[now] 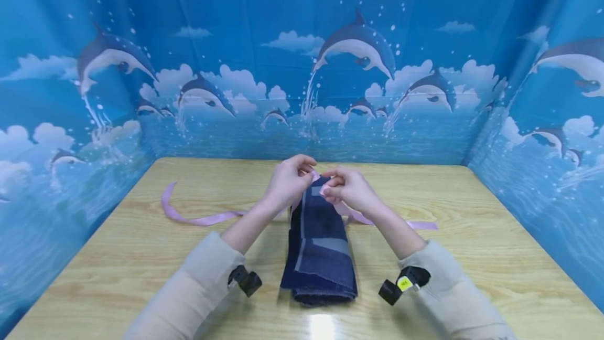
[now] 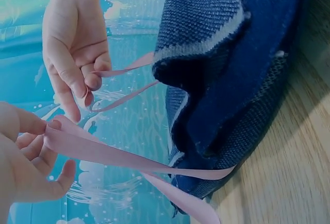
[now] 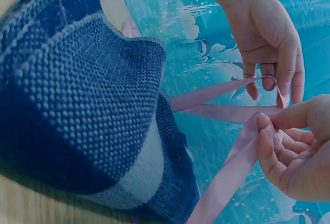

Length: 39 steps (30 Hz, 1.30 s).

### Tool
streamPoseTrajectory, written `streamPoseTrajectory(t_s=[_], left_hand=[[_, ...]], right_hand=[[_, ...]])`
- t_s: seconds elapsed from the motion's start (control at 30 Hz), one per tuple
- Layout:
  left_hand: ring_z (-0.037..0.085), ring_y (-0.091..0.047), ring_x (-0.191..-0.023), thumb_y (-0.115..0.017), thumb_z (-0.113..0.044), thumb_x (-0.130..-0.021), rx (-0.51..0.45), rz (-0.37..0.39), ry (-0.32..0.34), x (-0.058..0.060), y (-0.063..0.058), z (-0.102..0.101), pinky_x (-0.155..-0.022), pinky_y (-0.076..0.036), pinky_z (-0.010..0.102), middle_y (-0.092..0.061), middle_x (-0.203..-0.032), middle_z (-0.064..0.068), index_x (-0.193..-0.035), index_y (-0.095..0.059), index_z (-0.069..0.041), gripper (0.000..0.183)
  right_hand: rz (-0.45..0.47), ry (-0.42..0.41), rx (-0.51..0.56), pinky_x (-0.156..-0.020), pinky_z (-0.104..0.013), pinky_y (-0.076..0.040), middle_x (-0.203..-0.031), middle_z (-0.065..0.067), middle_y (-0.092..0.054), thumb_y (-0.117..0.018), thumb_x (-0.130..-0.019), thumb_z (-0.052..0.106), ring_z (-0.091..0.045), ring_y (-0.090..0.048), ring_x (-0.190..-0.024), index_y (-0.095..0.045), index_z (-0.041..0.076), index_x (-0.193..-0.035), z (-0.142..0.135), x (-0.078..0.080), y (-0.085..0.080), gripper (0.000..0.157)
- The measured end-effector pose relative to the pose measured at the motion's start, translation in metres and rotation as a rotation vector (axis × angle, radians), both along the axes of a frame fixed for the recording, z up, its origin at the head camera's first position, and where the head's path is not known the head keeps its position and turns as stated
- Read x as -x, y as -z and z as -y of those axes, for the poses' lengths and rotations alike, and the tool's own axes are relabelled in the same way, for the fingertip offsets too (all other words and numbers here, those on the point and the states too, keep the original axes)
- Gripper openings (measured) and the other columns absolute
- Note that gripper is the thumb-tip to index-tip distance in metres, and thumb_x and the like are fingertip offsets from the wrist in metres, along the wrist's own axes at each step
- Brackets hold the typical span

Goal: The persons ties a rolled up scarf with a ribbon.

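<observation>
A dark blue knitted scarf (image 1: 323, 261) with grey stripes lies folded into a long bundle, pointing away from me. A pink ribbon (image 1: 209, 220) passes by its far end, with tails trailing left and right. My left hand (image 1: 291, 178) pinches one loop of the ribbon between thumb and fingertips above that end. Close beside it, my right hand (image 1: 353, 190) pinches another loop. In the left wrist view, the ribbon (image 2: 113, 154) runs as a flat doubled strip from the left fingertips back to the scarf (image 2: 227, 110). The right wrist view shows both hands' fingertips nearly meeting at the ribbon (image 3: 227, 182).
Everything rests on a light wood-grain table (image 1: 118, 266). Blue curtains (image 1: 292, 67) printed with dolphins and clouds stand around its back and sides. A small dark camera is strapped to each wrist, over pale sleeves (image 1: 193, 282).
</observation>
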<state>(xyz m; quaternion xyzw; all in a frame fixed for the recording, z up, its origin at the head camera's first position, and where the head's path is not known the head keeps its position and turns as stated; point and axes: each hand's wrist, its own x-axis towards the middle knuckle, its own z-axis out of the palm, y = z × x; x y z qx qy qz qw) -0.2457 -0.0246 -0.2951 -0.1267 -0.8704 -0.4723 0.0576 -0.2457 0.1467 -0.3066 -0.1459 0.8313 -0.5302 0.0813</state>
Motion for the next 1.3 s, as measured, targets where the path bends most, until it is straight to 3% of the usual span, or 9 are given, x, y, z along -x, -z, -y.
streamPoseTrajectory(t_s=[0.23,0.4,0.57,0.8,1.1,1.3], left_hand=[[0.017,-0.062,-0.082,-0.060,-0.008,-0.087,-0.006,-0.055,0.051,-0.001,0.001,-0.001,-0.069,-0.052,0.029,-0.067,-0.094,0.005,-0.112,-0.064,-0.008,0.026],[0.014,-0.063,-0.074,-0.062,-0.009,-0.086,-0.020,-0.066,0.074,-0.002,0.002,-0.002,-0.064,-0.052,0.026,-0.069,-0.091,0.004,-0.110,-0.064,-0.008,0.024],[0.014,-0.064,-0.077,-0.064,-0.014,-0.087,-0.031,-0.056,0.092,-0.002,0.005,-0.002,-0.066,-0.052,0.027,-0.070,-0.093,0.004,-0.113,-0.064,-0.007,0.026],[0.013,-0.066,-0.084,-0.062,-0.018,-0.089,-0.043,-0.044,0.090,-0.004,0.011,-0.003,-0.069,-0.053,0.027,-0.071,-0.094,0.003,-0.115,-0.065,-0.008,0.028],[0.011,-0.068,-0.077,-0.064,-0.016,-0.087,-0.057,-0.106,0.029,-0.006,0.017,-0.006,-0.058,-0.051,0.024,-0.072,-0.092,0.004,-0.106,-0.070,-0.010,0.021],[0.012,-0.068,-0.074,-0.067,-0.016,-0.086,-0.140,-0.014,0.019,-0.008,0.018,-0.007,-0.057,-0.049,0.021,-0.072,-0.092,0.007,-0.109,-0.069,-0.009,0.025]], right_hand=[[0.057,-0.044,0.095,-0.066,-0.027,-0.053,-0.082,-0.005,-0.064,-0.057,-0.089,-0.002,-0.012,-0.064,-0.073,-0.041,-0.006,-0.134,0.003,0.000,0.003,0.048],[0.080,-0.069,0.140,-0.064,-0.025,-0.052,-0.080,-0.002,-0.064,-0.057,-0.088,-0.001,-0.012,-0.064,-0.072,-0.040,-0.006,-0.135,0.005,0.000,0.003,0.050],[0.083,-0.074,0.166,-0.063,-0.025,-0.051,-0.079,-0.001,-0.065,-0.060,-0.088,0.001,-0.012,-0.062,-0.071,-0.046,-0.005,-0.132,0.008,-0.001,0.005,0.047],[0.037,-0.021,0.142,-0.072,-0.031,-0.054,-0.096,-0.015,-0.066,-0.059,-0.088,0.001,-0.014,-0.064,-0.078,-0.052,-0.006,-0.124,0.011,-0.003,0.005,0.037],[0.028,0.043,0.183,-0.075,-0.033,-0.054,-0.108,-0.020,-0.061,-0.055,-0.084,-0.007,-0.019,-0.066,-0.084,-0.049,-0.006,-0.127,0.015,-0.005,0.007,0.044],[0.034,0.039,0.195,-0.076,-0.033,-0.054,-0.112,-0.022,-0.061,-0.057,-0.084,-0.005,-0.017,-0.067,-0.084,-0.049,-0.006,-0.128,0.015,-0.004,0.007,0.045]])
